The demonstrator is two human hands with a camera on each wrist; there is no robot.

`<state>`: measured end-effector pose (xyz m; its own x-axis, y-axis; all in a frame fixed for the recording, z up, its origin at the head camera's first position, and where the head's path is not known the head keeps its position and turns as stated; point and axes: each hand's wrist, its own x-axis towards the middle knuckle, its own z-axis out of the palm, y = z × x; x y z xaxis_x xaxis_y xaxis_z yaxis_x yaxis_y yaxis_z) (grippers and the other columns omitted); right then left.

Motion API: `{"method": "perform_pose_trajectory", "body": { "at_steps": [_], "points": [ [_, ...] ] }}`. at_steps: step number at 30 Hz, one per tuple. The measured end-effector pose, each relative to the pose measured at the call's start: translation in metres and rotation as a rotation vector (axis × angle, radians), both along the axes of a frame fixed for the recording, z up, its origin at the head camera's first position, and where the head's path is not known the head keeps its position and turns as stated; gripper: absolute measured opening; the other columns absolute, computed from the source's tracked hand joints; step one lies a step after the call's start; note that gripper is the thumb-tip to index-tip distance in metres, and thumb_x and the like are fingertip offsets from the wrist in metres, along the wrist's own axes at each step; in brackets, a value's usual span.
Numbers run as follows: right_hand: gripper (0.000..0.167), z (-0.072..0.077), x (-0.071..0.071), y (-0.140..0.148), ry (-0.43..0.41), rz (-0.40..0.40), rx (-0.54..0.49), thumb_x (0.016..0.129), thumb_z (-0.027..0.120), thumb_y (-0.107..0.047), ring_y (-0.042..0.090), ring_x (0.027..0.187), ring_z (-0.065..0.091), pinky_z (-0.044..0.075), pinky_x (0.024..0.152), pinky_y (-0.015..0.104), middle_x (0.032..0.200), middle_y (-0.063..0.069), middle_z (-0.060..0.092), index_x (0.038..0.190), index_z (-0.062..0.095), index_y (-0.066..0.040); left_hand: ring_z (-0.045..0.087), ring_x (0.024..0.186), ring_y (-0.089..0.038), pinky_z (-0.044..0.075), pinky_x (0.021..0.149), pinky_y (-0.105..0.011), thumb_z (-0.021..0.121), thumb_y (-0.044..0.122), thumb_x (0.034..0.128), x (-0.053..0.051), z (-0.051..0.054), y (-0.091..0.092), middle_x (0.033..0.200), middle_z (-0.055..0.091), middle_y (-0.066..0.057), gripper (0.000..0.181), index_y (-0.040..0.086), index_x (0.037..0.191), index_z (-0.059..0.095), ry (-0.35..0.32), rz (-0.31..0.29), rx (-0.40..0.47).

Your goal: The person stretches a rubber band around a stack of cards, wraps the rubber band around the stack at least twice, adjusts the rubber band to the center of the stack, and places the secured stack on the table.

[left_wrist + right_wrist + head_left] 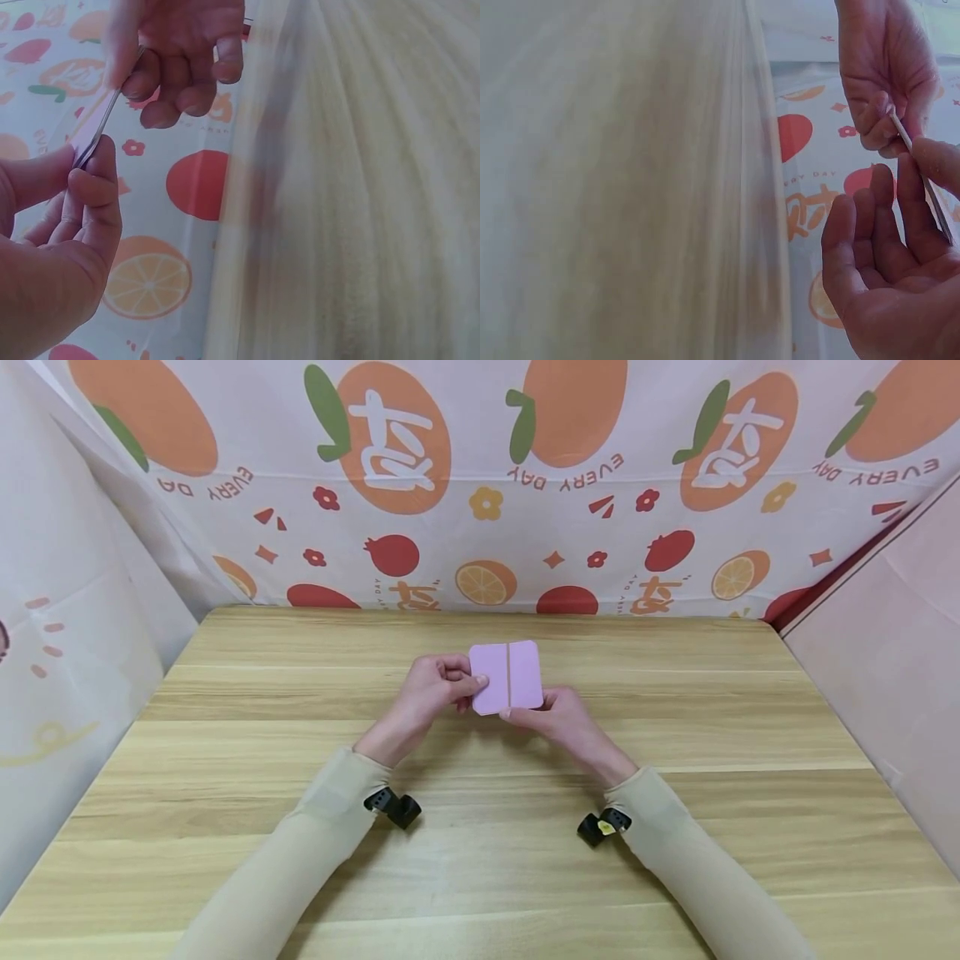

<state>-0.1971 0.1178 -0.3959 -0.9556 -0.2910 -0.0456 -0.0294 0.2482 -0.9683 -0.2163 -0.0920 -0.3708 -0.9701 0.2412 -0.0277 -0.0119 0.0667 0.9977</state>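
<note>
A thin lilac square with rounded corners [491, 660] is held up over the table in the head view, with a narrow tan band running down its middle. My left hand [431, 689] pinches its left edge, thumb on the face and fingers bent behind. At the lower right corner my right hand [562, 718] grips it, thumb along the bottom edge. Both wrist views show the square nearly edge-on, as a thin strip [94, 124] between the hands. In the right wrist view the right hand's other fingers [881, 217] extend away from the square.
A wooden table [480, 877] lies under both arms. Behind it hangs a white cloth [450, 518] printed with fruit, close to the far table edge. Pale cloth panels [82, 568] stand at the sides. Each wrist wears a small black camera [405, 812].
</note>
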Motion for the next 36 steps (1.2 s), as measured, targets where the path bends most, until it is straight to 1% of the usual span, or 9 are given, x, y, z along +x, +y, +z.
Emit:
{"method": "perform_pose_trajectory", "body": {
  "at_steps": [5,8,11,14,18,21,25,29,36],
  "points": [
    [0.025,0.0,0.0,0.001,-0.016,0.017,-0.011,0.085,0.077,-0.023,0.013,0.08,0.052,0.043,0.072,0.03,0.08,-0.001,0.067,0.097,0.074,-0.001,0.05,0.059,-0.018,0.043,0.058,-0.03,0.069,0.004,0.0901,-0.001,0.0,-0.001,0.067,0.059,-0.005,0.011,-0.003,0.087,0.061,0.003,-0.013,-0.017],
    [0.026,0.001,-0.002,0.003,-0.034,0.021,-0.018,0.086,0.076,-0.023,0.016,0.082,0.054,0.045,0.077,0.033,0.084,0.003,0.068,0.1,0.074,-0.001,0.05,0.059,-0.017,0.043,0.058,-0.029,0.069,0.005,0.0902,-0.003,-0.001,-0.003,0.068,0.059,-0.005,0.011,-0.003,0.087,0.061,-0.002,-0.024,-0.017],
    [0.029,0.003,-0.005,0.007,-0.038,0.008,-0.041,0.089,0.073,-0.023,0.019,0.088,0.058,0.049,0.084,0.039,0.096,0.007,0.069,0.11,0.071,-0.003,0.05,0.059,-0.016,0.042,0.057,-0.028,0.069,0.005,0.0898,-0.003,0.0,-0.003,0.067,0.059,-0.004,0.011,-0.003,0.088,0.062,0.002,-0.036,-0.011],
    [0.033,0.005,-0.008,0.011,0.018,-0.019,-0.059,0.091,0.07,-0.023,0.022,0.096,0.06,0.05,0.088,0.041,0.108,0.009,0.067,0.119,0.068,-0.005,0.05,0.059,-0.016,0.042,0.057,-0.026,0.069,0.003,0.0891,-0.003,-0.001,-0.003,0.068,0.059,-0.003,0.01,-0.004,0.087,0.062,0.009,-0.056,-0.007],
    [0.035,0.008,-0.009,0.015,0.141,-0.079,-0.05,0.092,0.069,-0.024,0.022,0.104,0.058,0.051,0.086,0.035,0.113,0.01,0.065,0.121,0.066,-0.005,0.05,0.059,-0.014,0.042,0.057,-0.026,0.069,0.002,0.0883,-0.002,-0.003,-0.002,0.067,0.058,-0.003,0.01,-0.004,0.086,0.062,0.012,-0.085,-0.02],
    [0.034,0.01,-0.01,0.016,0.201,-0.11,-0.048,0.092,0.069,-0.025,0.022,0.108,0.056,0.051,0.084,0.031,0.114,0.008,0.063,0.121,0.065,-0.006,0.05,0.06,-0.014,0.04,0.057,-0.027,0.069,0.003,0.0886,-0.001,-0.004,-0.001,0.066,0.057,-0.002,0.011,-0.003,0.083,0.061,0.011,-0.104,-0.033],
    [0.032,0.012,-0.011,0.016,0.235,-0.126,-0.054,0.094,0.067,-0.023,0.021,0.107,0.055,0.051,0.081,0.03,0.114,0.007,0.063,0.12,0.065,-0.005,0.048,0.06,-0.015,0.039,0.057,-0.026,0.068,0.002,0.0896,0.001,-0.004,0.001,0.065,0.055,-0.003,0.013,-0.001,0.08,0.059,0.011,-0.13,-0.044],
    [0.026,0.015,-0.009,0.015,0.247,-0.139,-0.062,0.096,0.065,-0.017,0.021,0.104,0.055,0.052,0.077,0.031,0.112,0.008,0.064,0.116,0.067,-0.001,0.049,0.06,-0.015,0.039,0.056,-0.026,0.068,0.001,0.0895,0.002,-0.004,0.004,0.065,0.057,-0.003,0.014,0.0,0.079,0.059,0.013,-0.149,-0.065],
    [0.019,0.039,0.008,0.009,0.246,-0.136,-0.071,0.095,0.063,-0.007,0.019,0.101,0.056,0.05,0.074,0.026,0.11,0.013,0.065,0.108,0.068,0.006,0.048,0.059,-0.016,0.038,0.056,-0.025,0.069,0.003,0.0891,0.004,-0.006,0.006,0.066,0.057,-0.006,0.016,0.0,0.078,0.059,0.015,-0.212,-0.111]
  ]
}}
